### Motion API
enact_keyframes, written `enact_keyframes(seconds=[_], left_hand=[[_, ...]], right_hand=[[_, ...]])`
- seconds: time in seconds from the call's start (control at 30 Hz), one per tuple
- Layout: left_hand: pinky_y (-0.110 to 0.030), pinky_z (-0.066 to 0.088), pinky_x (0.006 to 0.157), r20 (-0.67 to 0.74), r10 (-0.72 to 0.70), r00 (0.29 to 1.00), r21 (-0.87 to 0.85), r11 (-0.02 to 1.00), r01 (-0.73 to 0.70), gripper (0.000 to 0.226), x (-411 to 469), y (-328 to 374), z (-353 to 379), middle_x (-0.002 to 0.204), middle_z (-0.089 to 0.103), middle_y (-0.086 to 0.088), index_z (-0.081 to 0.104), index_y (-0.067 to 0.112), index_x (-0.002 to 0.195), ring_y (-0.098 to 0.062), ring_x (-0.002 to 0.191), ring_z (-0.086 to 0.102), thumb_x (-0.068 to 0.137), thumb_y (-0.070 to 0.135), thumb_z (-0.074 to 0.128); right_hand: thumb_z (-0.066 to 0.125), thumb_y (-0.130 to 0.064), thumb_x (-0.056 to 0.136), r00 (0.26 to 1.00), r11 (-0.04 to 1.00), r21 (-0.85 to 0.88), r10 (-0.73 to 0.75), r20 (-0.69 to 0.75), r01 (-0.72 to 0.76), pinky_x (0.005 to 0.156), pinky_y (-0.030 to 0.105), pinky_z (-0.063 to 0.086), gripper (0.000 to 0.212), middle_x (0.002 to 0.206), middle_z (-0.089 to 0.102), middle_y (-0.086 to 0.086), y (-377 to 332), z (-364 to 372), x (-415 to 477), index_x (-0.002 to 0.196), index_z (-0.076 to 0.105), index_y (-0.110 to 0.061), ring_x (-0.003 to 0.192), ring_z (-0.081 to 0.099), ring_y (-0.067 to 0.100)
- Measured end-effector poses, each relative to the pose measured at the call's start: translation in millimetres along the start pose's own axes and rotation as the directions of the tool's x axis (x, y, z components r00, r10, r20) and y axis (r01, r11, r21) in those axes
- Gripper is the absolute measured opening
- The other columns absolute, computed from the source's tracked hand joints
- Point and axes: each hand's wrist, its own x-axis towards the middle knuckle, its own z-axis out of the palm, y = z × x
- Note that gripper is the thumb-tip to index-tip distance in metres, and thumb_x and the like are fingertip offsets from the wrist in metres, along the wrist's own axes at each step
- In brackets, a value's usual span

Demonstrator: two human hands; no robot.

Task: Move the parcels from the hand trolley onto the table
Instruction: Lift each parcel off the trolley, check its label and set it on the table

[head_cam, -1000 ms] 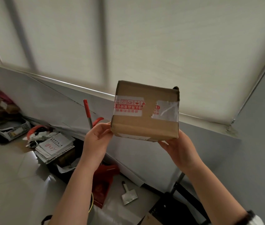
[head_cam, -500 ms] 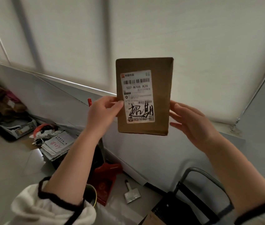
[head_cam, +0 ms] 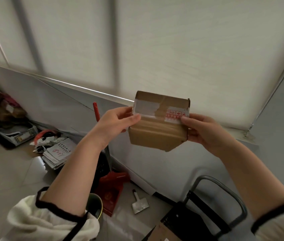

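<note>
She has the parcel up in the air in front of the window blind, well clear of the trolley, whose handle shows low on her right. The parcel sits squarely between her hands. The left grip pinches the left end, thumb on the clear tape. The right grip pinches the right end, thumb on the red-printed tape, fingers curled behind. Neither is nearer; each has one end.

The long axis runs side to side from grip to grip, dipping a little toward her right. The taped face points back at her and the top edge leans away. A flap corner juts out at the lower right.

No worktop is in sight, so I cannot tell which way she must turn. I'd guess she carries it flat, both grips on.
</note>
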Motion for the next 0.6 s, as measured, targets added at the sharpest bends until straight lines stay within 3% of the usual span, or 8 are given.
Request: enact_keyframes(seconds=[0.17,0.27,0.37,0.47,0.53,0.6], left_hand=[[-0.048,0.049,0.094,-0.019,-0.020,1.000,0.022,1.000,0.020,0.031,-1.6,-0.1,8.4,0.102,0.071,0.010,0.067,0.032,0.106,-0.014,0.100,0.064,0.080,0.047,0.065],[-0.033,0.050,0.093,0.090,0.055,0.994,0.011,0.998,-0.056,0.056,-3.5,3.7,4.8,0.110,0.068,0.016,0.058,0.034,0.121,-0.003,0.103,0.062,0.071,0.058,0.067],[-0.024,0.043,0.092,0.192,0.107,0.976,0.138,0.981,-0.135,0.086,-0.7,10.6,4.8,0.131,0.055,0.017,0.036,0.035,0.142,0.000,0.117,0.051,0.068,0.050,0.077],[-0.021,0.042,0.083,0.000,0.164,0.986,0.274,0.949,-0.158,0.086,8.4,20.6,15.8,0.128,0.054,0.013,0.034,0.032,0.144,-0.004,0.111,0.053,0.070,0.039,0.078],[-0.016,0.046,0.075,-0.101,0.173,0.980,0.198,0.969,-0.150,0.076,13.3,27.1,20.6,0.118,0.059,0.012,0.043,0.028,0.139,-0.002,0.099,0.058,0.072,0.041,0.077],[-0.024,0.051,0.075,-0.136,0.122,0.983,0.108,0.988,-0.107,0.065,18.8,34.3,20.2,0.111,0.062,0.011,0.050,0.026,0.132,-0.005,0.097,0.060,0.075,0.046,0.074]], right_hand=[[0.059,-0.021,0.090,0.989,0.992,0.017,0.127,-0.075,-0.126,0.060,0.023,0.056,0.012,0.082,0.073,-0.002,-4.0,4.9,0.4,0.096,0.068,-0.014,0.071,0.070,0.013],[0.059,-0.021,0.090,0.981,0.987,0.045,0.158,-0.108,-0.154,0.054,0.022,0.054,0.012,0.072,0.072,0.001,-10.8,2.1,-1.8,0.095,0.065,-0.012,0.062,0.069,0.013],[0.060,-0.026,0.087,0.953,0.970,0.115,0.233,-0.192,-0.214,0.048,0.022,0.053,0.014,0.063,0.068,0.005,-28.0,-6.9,-0.8,0.092,0.062,-0.012,0.052,0.065,0.014],[0.061,-0.036,0.085,0.949,0.970,0.092,0.240,-0.205,-0.225,0.074,0.031,0.053,0.022,0.071,0.066,0.007,-44.7,-13.8,1.0,0.091,0.059,-0.015,0.064,0.063,0.018],[0.062,-0.045,0.082,0.970,0.985,0.067,0.169,-0.172,-0.160,0.088,0.036,0.047,0.027,0.077,0.069,0.005,-54.2,-16.4,0.3,0.090,0.062,-0.019,0.079,0.064,0.019],[0.063,-0.053,0.076,0.989,0.996,0.042,0.087,-0.116,-0.083,0.094,0.039,0.047,0.034,0.087,0.072,0.000,-63.7,-16.2,-2.5,0.092,0.068,-0.023,0.092,0.065,0.019]])
